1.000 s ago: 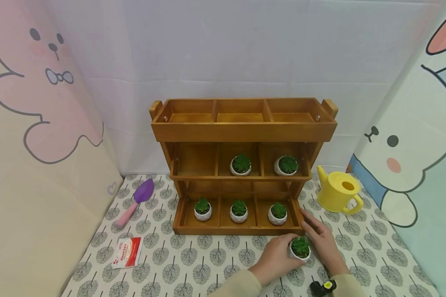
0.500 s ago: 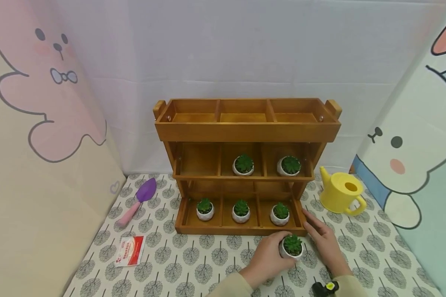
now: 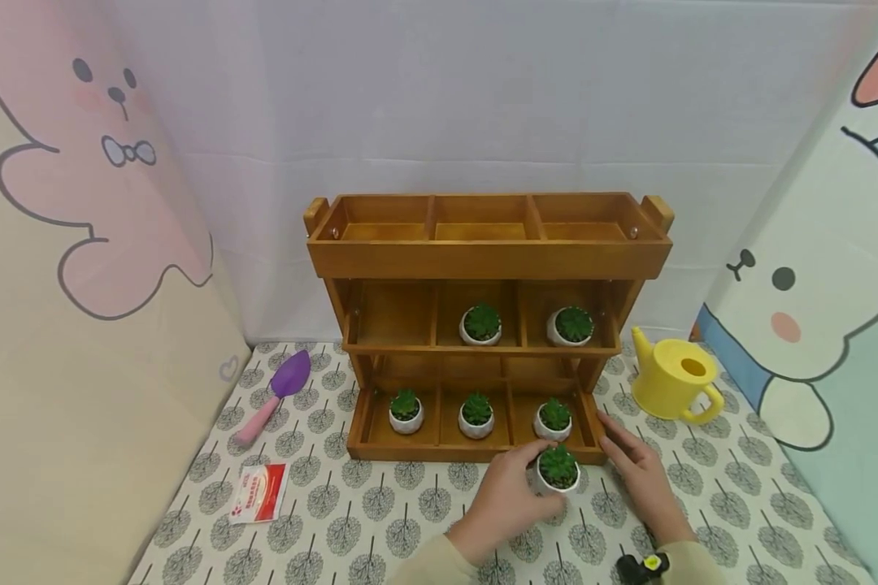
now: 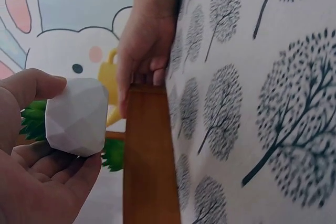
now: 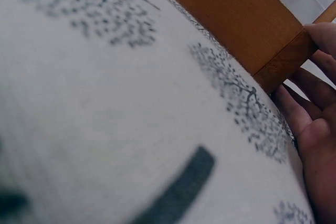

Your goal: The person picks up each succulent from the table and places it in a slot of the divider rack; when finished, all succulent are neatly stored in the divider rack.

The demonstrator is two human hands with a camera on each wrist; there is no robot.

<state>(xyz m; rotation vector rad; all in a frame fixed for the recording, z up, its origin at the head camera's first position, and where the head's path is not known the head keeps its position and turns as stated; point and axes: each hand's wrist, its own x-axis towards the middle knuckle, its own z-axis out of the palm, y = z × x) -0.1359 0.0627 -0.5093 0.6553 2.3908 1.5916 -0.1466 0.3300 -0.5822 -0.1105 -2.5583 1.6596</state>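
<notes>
In the head view my left hand (image 3: 506, 497) grips a small succulent in a white pot (image 3: 558, 470), just in front of the wooden shelf (image 3: 488, 260) at its lower right. The left wrist view shows the faceted white pot (image 4: 77, 119) between thumb and fingers, raised off the cloth. My right hand (image 3: 644, 487) rests against the right end of the bottom tier, its fingers (image 5: 315, 90) touching the wood at the corner. Potted succulents sit in all three bottom compartments, such as this right-hand succulent (image 3: 554, 418). Two more occupy the middle tier's centre and right compartments.
On the right stands a yellow watering can (image 3: 675, 380). A purple trowel with a pink handle (image 3: 274, 398) lies to the left, above a red and white packet (image 3: 259, 493). The tree-patterned cloth (image 3: 351, 528) covers the table.
My left hand has carried the potted succulent leftward and slightly up, toward the shelf's front edge. My right hand stays at the shelf's end. The head view has shifted slightly.
</notes>
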